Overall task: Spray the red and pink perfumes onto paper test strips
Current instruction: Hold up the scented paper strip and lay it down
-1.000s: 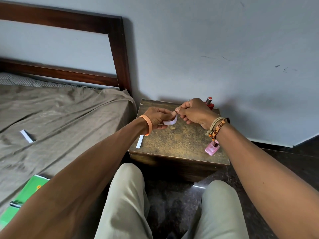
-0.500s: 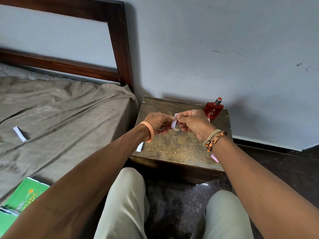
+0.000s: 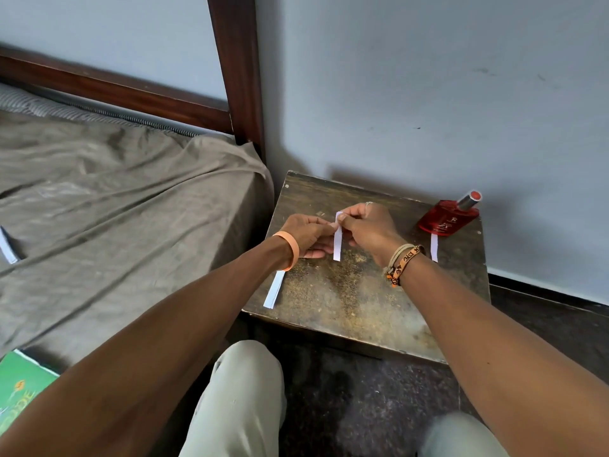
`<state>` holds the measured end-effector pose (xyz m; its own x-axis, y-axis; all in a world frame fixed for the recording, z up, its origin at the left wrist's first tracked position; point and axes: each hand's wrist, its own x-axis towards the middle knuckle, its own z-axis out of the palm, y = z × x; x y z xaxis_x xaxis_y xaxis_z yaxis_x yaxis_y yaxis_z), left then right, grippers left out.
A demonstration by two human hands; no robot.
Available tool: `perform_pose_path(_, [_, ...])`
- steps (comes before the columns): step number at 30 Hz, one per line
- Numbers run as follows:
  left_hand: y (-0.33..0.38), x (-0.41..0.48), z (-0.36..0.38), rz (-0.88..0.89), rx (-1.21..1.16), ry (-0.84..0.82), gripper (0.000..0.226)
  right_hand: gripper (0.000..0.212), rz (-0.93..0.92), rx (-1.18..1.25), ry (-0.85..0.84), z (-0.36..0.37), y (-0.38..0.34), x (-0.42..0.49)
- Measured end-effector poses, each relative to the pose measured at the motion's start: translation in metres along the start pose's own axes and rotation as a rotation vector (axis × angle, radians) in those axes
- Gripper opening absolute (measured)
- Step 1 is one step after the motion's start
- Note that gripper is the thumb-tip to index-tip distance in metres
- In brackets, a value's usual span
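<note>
Both grips meet above the bench [image 3: 362, 301]; the left grip [image 3: 309, 234] and the right grip [image 3: 365, 225] each pinch the upper part of one white test strip [image 3: 337, 240] between thumb and curled fingertips; the strip hangs upright, its lower end free. The red perfume bottle [image 3: 449, 217] stands at the far right corner of the bench; a second strip [image 3: 434, 247] lies flat just beside it; stacked strips [image 3: 274, 289] lie at the bench's left edge.

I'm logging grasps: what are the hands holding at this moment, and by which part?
Both the left hand and right hand pinch one narrow white paper test strip at its upper end.
</note>
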<state>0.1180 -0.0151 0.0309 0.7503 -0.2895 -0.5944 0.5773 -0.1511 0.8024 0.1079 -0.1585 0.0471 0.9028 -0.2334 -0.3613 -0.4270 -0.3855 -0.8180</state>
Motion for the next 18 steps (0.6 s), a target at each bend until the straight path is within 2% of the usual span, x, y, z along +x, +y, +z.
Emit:
perform_pose_path(4, [0.007, 0.027, -0.002, -0.032, 0.028, 0.034, 0.018, 0.019, -0.046, -0.092, 0.045, 0.011, 0.005, 0.033])
perform_pose_path(14, [0.025, 0.074, -0.002, -0.064, 0.166, 0.143, 0.026, 0.011, -0.060, -0.205, 0.176, 0.024, 0.014, 0.087])
perform_pose_path(18, [0.027, 0.082, -0.002, -0.078, 0.180, 0.159, 0.020, 0.013, -0.045, -0.205, 0.196, 0.028, 0.022, 0.099])
